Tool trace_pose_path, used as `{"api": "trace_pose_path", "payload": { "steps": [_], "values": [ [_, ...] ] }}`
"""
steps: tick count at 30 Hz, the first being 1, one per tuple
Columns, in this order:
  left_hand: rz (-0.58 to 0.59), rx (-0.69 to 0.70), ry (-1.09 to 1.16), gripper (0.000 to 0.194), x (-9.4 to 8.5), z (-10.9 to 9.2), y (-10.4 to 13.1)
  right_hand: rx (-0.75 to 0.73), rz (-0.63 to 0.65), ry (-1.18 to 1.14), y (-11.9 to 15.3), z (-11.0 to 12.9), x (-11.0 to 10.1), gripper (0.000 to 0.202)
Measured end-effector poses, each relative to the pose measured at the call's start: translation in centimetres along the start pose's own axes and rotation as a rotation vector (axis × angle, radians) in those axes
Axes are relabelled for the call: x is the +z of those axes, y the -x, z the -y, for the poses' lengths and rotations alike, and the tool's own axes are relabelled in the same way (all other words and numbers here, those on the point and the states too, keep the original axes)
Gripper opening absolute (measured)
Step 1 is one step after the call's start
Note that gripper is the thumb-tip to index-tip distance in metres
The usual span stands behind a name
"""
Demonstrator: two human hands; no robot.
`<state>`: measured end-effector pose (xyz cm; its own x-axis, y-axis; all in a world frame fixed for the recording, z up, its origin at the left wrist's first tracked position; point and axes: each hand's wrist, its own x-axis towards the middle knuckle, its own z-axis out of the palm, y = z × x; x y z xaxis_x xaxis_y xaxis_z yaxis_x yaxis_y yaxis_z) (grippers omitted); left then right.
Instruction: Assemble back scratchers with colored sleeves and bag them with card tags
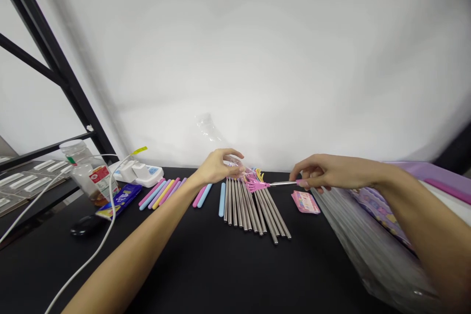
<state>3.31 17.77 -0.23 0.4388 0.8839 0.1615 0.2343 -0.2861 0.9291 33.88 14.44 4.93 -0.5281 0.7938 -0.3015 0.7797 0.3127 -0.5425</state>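
My right hand (317, 171) pinches the handle end of a back scratcher (281, 184) with a pink claw head and a metal shaft, held level above the table. Closed on a clear plastic sleeve (208, 127), my left hand (221, 166) is beside the claw; part of the sleeve rises behind the hand and part reaches the claw. I cannot tell how far the claw is inside it. Below lies a fanned row of metal back scratcher shafts (253, 211), some with yellow claws (259, 175) at the far end. A small stack of pink printed cards (306, 202) lies under my right hand.
Pink, blue, yellow and purple handles (162, 194) lie left of the shafts. Further left are a power strip (143, 174), blue snack packet (125, 198), black mouse (86, 225), plastic jar (86, 171) and white cable (110, 225). Clear plastic bags (360, 235) cover the right side.
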Motion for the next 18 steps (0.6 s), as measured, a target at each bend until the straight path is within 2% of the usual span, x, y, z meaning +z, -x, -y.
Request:
{"api": "trace_pose_path", "payload": {
  "steps": [4,11,15,18],
  "values": [
    [0.006,0.005,-0.001,0.040,-0.31,-0.01,-0.04,-0.018,-0.077,0.021,-0.06,-0.06,-0.03,0.040],
    [-0.054,0.062,-0.182,0.037,-0.17,-0.56,0.18,-0.038,-0.145,0.026,0.02,0.30,-0.11,0.037],
    [0.008,0.037,-0.110,0.042,0.15,-0.70,0.22,-0.047,-0.160,0.017,0.06,0.03,-0.22,0.034],
    [-0.066,0.051,-0.054,0.049,0.53,-0.71,0.12,-0.059,-0.181,-0.094,0.01,0.24,-0.12,0.037]
  ]
}}
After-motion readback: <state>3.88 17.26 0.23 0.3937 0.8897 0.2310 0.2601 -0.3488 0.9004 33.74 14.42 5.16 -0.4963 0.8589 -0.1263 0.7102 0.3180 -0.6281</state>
